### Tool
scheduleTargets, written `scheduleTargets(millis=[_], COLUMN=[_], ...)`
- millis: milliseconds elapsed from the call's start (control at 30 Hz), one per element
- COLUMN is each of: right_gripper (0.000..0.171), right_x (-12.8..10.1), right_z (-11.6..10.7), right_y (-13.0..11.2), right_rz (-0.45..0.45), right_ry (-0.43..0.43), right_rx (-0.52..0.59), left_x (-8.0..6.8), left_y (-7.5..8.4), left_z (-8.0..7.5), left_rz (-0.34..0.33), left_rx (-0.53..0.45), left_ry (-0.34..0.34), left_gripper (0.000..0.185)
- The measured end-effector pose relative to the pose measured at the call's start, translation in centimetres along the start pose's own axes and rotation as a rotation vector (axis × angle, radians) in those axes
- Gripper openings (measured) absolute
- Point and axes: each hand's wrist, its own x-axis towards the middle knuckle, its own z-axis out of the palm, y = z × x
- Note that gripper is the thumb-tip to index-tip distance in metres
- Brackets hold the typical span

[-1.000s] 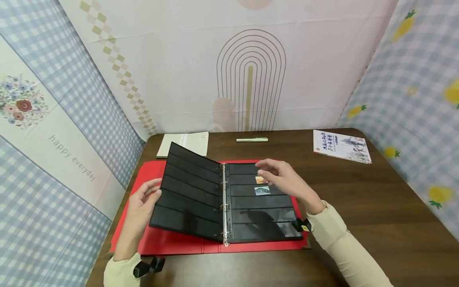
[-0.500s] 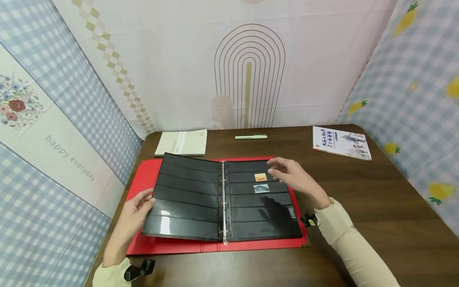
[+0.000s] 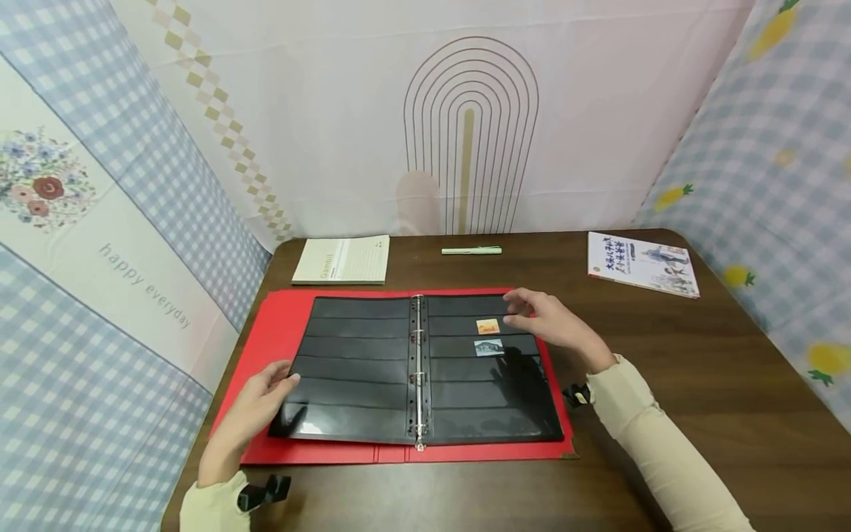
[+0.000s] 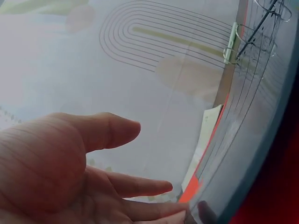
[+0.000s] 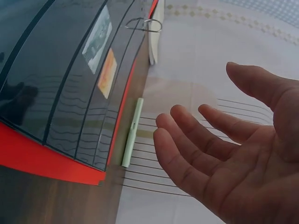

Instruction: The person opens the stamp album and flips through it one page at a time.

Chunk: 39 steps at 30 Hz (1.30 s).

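A red ring binder [image 3: 269,325] lies spread on the table, with black pocket pages on both sides of its metal rings [image 3: 419,377]. The right page [image 3: 465,414] carries an orange stamp [image 3: 488,326] and, just below it, a blue-grey stamp [image 3: 489,347]. My left hand [image 3: 255,399] is at the outer edge of the left page [image 3: 352,369], thumb apart from the fingers; its fingertips look close to or touching that edge. Over the upper right of the right page hovers my right hand [image 3: 552,325], its fingers loosely bent with nothing in them, casting a shadow on the page.
Behind the binder lie a pale notebook [image 3: 340,260] at the left and a light green pen [image 3: 472,250] in the middle. A white illustrated booklet [image 3: 643,264] lies at the back right of the brown table [image 3: 638,369]. Patterned cloth hangs around the table.
The left page, earlier raised at a slant, has come down to the left and lies nearly flat. My left hand went down with it. My right hand has shifted slightly right, uncovering the orange stamp.
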Motion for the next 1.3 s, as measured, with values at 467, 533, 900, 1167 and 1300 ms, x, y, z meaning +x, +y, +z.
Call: scheduleTargets(millis=[467, 533, 900, 1167, 1300], right_gripper=[0.055, 0.056, 0.075, 0.096, 0.103], right_x=[1.6, 1.9, 2.7, 3.1, 3.3], right_z=[1.0, 1.0, 1.5, 1.8, 1.9], right_y=[2.4, 2.7, 4.2, 4.6, 4.7], right_rz=[0.04, 0.039, 0.135, 0.171, 0.168], right_ry=[-0.07, -0.078, -0.139, -0.196, -0.21], right_rx=[-0.062, -0.083, -0.149, -0.152, -0.158], left_x=[0.1, 0.2, 1.0, 2.4, 3.1], left_y=[0.1, 0.2, 0.4, 1.4, 1.7], left_z=[2.0, 2.2, 2.8, 3.5, 4.5], left_rz=[-0.03, -0.041, -0.106, -0.095, -0.023], left_rx=[0.035, 0.033, 0.024, 0.203, 0.214], left_ry=[0.05, 0.056, 0.098, 0.142, 0.145], left_gripper=[0.06, 0.061, 0.063, 0.067, 0.069])
